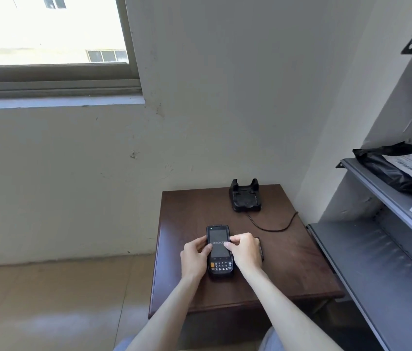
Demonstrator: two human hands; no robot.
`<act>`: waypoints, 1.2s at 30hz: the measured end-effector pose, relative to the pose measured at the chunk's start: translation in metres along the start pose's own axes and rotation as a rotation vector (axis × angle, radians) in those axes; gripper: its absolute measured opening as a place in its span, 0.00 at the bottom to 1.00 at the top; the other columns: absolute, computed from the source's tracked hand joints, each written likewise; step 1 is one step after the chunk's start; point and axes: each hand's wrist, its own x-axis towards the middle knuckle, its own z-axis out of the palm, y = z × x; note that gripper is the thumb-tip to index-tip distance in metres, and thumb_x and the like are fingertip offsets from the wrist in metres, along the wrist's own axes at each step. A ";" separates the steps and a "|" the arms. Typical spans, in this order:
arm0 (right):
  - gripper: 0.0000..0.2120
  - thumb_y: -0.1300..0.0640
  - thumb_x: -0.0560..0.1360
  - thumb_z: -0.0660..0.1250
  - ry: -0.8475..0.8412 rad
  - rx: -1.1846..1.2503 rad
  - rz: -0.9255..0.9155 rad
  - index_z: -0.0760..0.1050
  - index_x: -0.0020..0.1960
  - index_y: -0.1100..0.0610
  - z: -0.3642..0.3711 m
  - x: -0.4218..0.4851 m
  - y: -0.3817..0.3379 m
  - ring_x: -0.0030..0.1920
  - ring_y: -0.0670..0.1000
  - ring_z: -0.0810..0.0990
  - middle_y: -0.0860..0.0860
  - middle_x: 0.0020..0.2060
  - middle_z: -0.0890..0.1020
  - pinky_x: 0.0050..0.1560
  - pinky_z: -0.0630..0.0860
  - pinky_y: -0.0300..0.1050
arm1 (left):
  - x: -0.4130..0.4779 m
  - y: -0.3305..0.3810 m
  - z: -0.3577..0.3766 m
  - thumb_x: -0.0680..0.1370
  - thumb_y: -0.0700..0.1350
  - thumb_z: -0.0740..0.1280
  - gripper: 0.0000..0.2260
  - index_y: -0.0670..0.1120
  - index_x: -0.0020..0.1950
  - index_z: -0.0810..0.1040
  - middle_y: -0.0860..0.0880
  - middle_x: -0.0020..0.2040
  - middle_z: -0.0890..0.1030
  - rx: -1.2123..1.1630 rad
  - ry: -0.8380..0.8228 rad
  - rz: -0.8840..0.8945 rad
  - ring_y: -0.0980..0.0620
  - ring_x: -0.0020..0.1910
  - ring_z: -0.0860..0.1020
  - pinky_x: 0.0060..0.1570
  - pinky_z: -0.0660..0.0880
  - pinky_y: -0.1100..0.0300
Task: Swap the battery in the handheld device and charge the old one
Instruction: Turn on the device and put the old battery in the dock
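PERSON, head view.
- 2 hands: left hand and right hand, both bare, slim-fingered.
- 2 forearms: left forearm and right forearm, uncovered from the wrist down to the frame edge at 6 o'clock.
- Clothing: 2 patches of pale blue-grey fabric at the bottom edge. The left patch sits at about 7 o'clock and the right patch at about 5 o'clock. The cloth is plain, soft-looking and unpatterned. These are possibly trouser legs, though too little shows to say.
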 end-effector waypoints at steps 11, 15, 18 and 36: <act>0.08 0.59 0.76 0.69 0.029 -0.003 -0.036 0.85 0.52 0.53 -0.002 0.002 0.005 0.45 0.49 0.85 0.48 0.45 0.87 0.43 0.78 0.40 | -0.006 0.008 -0.007 0.75 0.38 0.72 0.11 0.48 0.56 0.84 0.54 0.48 0.87 0.042 0.009 -0.015 0.56 0.50 0.84 0.57 0.80 0.54; 0.09 0.58 0.75 0.67 0.044 -0.008 -0.078 0.84 0.46 0.48 -0.014 0.002 0.003 0.43 0.49 0.85 0.45 0.41 0.86 0.46 0.82 0.48 | -0.013 0.018 -0.016 0.73 0.34 0.69 0.12 0.49 0.50 0.84 0.56 0.42 0.86 0.074 0.023 0.000 0.56 0.46 0.84 0.50 0.81 0.58; 0.08 0.56 0.73 0.66 0.030 0.016 -0.084 0.83 0.44 0.46 -0.024 0.004 0.006 0.41 0.48 0.84 0.44 0.37 0.86 0.43 0.83 0.49 | -0.020 0.024 -0.021 0.73 0.34 0.68 0.12 0.50 0.47 0.84 0.55 0.41 0.86 0.084 0.024 -0.005 0.56 0.45 0.84 0.46 0.80 0.60; 0.32 0.42 0.68 0.75 -0.015 -0.252 0.148 0.69 0.64 0.58 -0.030 0.016 0.044 0.64 0.58 0.75 0.55 0.61 0.74 0.58 0.75 0.51 | -0.016 0.045 -0.011 0.75 0.34 0.64 0.13 0.50 0.45 0.84 0.53 0.42 0.86 0.032 -0.037 0.098 0.56 0.40 0.84 0.38 0.82 0.60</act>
